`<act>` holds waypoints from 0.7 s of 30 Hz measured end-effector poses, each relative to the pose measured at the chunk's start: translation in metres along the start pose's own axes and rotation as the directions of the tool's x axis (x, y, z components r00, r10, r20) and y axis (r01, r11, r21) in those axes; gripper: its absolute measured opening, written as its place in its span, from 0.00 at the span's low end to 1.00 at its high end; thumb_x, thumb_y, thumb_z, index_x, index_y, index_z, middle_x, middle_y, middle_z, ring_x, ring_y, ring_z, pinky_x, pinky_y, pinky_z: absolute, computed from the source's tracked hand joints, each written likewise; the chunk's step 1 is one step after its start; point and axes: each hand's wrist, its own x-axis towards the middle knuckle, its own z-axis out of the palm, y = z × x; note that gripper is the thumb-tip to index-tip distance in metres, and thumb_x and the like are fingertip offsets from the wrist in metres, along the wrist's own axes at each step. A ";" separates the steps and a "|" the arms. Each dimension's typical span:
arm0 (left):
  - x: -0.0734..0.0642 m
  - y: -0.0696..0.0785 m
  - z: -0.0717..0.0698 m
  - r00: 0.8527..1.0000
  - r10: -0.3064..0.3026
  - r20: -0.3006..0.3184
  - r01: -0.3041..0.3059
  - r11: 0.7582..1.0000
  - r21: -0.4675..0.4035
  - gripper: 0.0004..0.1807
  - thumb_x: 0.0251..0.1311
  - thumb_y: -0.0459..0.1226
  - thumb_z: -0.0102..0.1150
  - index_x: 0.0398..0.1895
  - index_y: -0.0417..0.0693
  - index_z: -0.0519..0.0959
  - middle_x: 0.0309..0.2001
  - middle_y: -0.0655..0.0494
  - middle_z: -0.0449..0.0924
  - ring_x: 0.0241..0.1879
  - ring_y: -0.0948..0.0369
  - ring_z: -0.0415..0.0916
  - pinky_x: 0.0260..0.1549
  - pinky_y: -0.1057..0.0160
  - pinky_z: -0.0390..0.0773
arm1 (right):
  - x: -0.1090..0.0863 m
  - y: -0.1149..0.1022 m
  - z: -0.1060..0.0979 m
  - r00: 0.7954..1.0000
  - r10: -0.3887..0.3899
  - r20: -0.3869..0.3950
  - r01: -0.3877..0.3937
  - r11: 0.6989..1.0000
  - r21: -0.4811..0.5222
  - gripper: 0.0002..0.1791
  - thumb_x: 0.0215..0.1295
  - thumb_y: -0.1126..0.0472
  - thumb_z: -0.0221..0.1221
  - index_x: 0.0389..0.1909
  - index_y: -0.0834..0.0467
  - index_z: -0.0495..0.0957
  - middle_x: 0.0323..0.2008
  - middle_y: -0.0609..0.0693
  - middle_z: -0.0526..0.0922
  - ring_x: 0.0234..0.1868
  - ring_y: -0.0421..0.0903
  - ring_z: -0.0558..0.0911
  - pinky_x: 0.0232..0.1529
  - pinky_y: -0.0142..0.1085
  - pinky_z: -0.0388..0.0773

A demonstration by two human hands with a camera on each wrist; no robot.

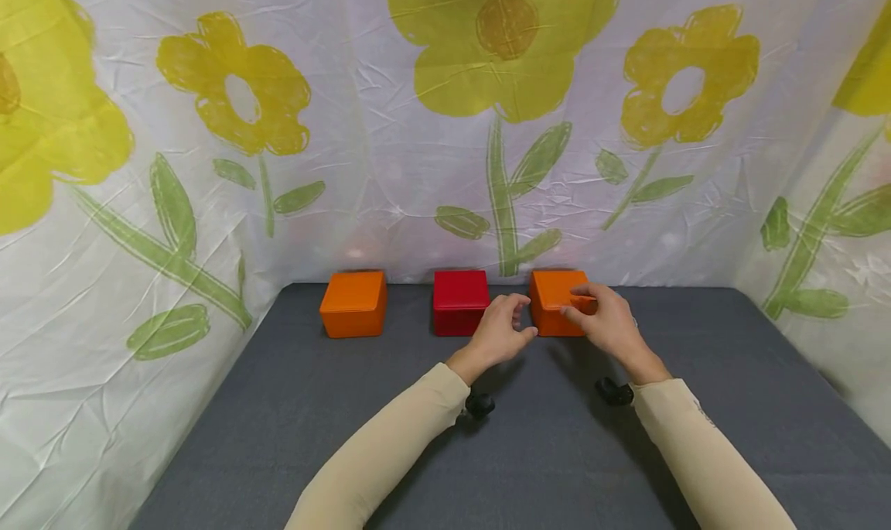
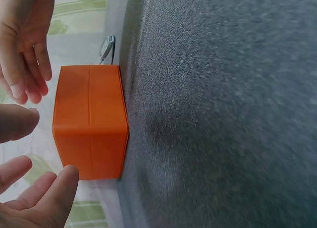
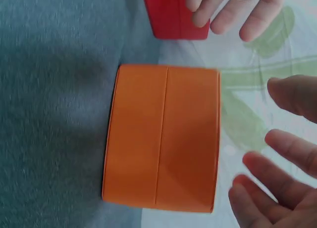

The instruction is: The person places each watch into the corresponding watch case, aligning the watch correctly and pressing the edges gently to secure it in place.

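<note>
The right box, orange, sits at the 12 o'clock side of the tabletop, before the cloth printed with yellow flowers. The right hand is at its 3 o'clock, thumb and forefinger well parted and overlapping the box in the head view; in the right wrist view its fingers show apart from the box. The left hand is at about 8 o'clock from the same box, its thumb and bent fingers spread with a gap between. Neither grip has hold of anything; whether a left fingertip touches the box I cannot tell, though one overlaps it in the left wrist view.

The red box lies at 10 o'clock from the left hand, which covers its lower corner in the head view. The left box, also orange, stands well apart at the red box's 9 o'clock. Pale sleeves reach in from 7 and 5 o'clock, with a black device at each wrist.
</note>
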 end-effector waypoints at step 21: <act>0.031 -0.002 0.023 0.980 -0.195 -0.051 0.195 0.981 0.004 0.33 0.58 0.44 0.65 0.68 0.53 0.66 0.57 0.47 0.71 0.50 0.57 0.69 0.50 0.58 0.74 | 0.022 0.034 -0.005 0.984 0.139 0.111 -0.142 0.989 0.026 0.47 0.63 0.46 0.61 0.70 0.69 0.50 0.67 0.70 0.58 0.62 0.65 0.66 0.59 0.56 0.67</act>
